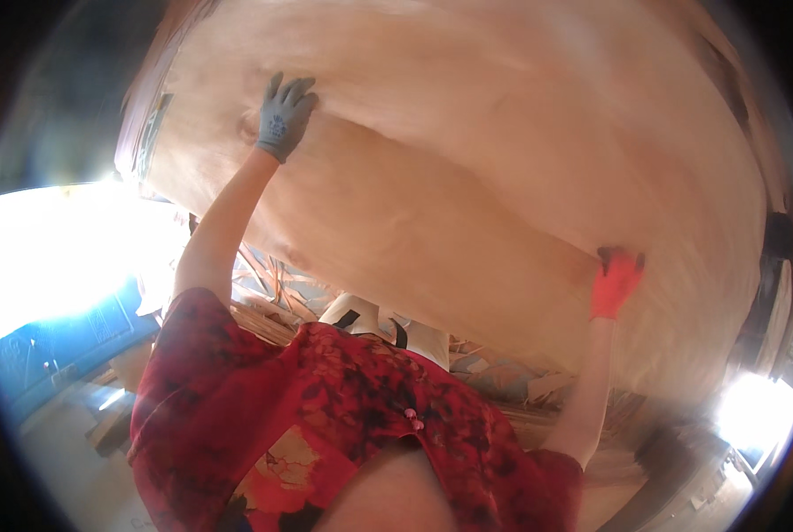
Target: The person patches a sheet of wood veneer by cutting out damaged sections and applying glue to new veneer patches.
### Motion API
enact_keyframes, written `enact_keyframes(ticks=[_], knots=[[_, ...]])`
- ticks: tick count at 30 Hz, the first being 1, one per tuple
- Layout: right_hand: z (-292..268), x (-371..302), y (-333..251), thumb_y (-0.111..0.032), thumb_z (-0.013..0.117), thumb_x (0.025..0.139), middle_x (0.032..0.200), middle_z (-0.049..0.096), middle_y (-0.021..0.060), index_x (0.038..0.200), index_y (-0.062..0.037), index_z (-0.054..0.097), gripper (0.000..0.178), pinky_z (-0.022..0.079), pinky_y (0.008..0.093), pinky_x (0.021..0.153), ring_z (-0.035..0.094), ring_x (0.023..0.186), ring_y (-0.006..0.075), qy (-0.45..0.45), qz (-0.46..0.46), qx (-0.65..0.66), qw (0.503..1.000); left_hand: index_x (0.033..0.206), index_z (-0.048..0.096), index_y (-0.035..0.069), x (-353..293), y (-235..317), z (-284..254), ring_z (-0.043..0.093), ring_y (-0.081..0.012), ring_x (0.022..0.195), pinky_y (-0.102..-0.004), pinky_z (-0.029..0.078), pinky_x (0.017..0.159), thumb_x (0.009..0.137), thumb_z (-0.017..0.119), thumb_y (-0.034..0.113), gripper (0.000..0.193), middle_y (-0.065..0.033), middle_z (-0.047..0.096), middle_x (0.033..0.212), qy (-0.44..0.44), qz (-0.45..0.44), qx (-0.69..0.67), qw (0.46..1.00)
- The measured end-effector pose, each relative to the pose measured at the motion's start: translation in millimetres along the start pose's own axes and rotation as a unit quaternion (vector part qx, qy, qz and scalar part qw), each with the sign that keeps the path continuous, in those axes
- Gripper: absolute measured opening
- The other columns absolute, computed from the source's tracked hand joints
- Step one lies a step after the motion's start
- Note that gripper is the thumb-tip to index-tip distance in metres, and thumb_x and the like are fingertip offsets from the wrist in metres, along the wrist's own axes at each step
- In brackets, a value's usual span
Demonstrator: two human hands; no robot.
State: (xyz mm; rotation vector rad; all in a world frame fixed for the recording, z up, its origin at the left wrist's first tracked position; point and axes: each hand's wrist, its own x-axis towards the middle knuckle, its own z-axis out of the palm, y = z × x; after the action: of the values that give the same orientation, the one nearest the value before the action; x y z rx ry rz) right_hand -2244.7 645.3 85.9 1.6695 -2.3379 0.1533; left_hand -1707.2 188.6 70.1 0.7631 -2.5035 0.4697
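A broad, pale sheet of wood veneer [521, 97] fills the space in front of me. A long edge or fold crosses it diagonally between my hands, with a darker shaded band [414, 213] on the near side. My left hand [284, 118], in a grey glove, rests on the veneer at the far left with its fingers stretched out. Lower and to the right, my right hand [616, 282], in a red glove with dark fingertips, touches the surface by that edge, its fingers apart. Whether its fingertips reach under the edge is unclear.
Torn veneer scraps [277, 288] litter the floor below the sheet's near edge. At left stands a blue object [68, 341] beside very bright light. Another bright patch [757, 412] glares at the lower right. A dark upright part [778, 235] borders the sheet's right side.
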Motion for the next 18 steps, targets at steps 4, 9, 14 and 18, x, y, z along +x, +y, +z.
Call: enact_keyframes(ticks=[4,9,14,18], knots=[[20,-29,-22,-0.004,0.072,0.077,0.111,0.067,0.0033,0.106,-0.0147,0.067,0.031,0.028,0.0569,0.119,0.06,0.113,0.023,0.017,0.027,0.07,0.997,0.095,0.063,0.015,-33,6,11,0.059,-0.0238,0.116,-0.0522,0.038,0.11,0.081,0.064,0.009,0.016,-0.0036,0.064,0.124,-0.029,-0.021,-0.01,0.999],[13,-44,-24,-0.005,0.07,0.079,0.115,0.066,0.003,0.109,-0.0144,0.067,0.032,0.029,0.058,0.118,0.059,0.115,0.0242,0.007,0.013,0.103,0.995,0.096,0.064,0.015,-46,-3,-2,0.059,-0.0244,0.116,-0.0514,0.038,0.11,0.078,0.065,0.005,0.021,-0.0036,0.064,0.125,-0.021,-0.046,-0.002,0.999],[-7,-46,-55,-0.008,0.069,0.082,0.119,0.066,0.0027,0.115,-0.0138,0.067,0.034,0.029,0.0577,0.118,0.059,0.117,0.0248,-0.019,-0.036,0.042,0.998,0.097,0.065,0.015,-60,-18,-16,0.058,-0.0242,0.117,-0.0518,0.036,0.111,0.076,0.064,0.003,0.024,-0.0033,0.064,0.124,-0.053,-0.07,-0.001,0.996],[-1,-53,-71,-0.01,0.068,0.083,0.124,0.065,0.0035,0.118,-0.0121,0.066,0.035,0.03,0.057,0.117,0.057,0.121,0.0248,-0.016,-0.05,0.051,0.997,0.1,0.065,0.016,-76,-30,-8,0.057,-0.0233,0.118,-0.0511,0.036,0.111,0.078,0.063,0.004,0.025,-0.003,0.064,0.124,-0.067,-0.082,0.004,0.994]])
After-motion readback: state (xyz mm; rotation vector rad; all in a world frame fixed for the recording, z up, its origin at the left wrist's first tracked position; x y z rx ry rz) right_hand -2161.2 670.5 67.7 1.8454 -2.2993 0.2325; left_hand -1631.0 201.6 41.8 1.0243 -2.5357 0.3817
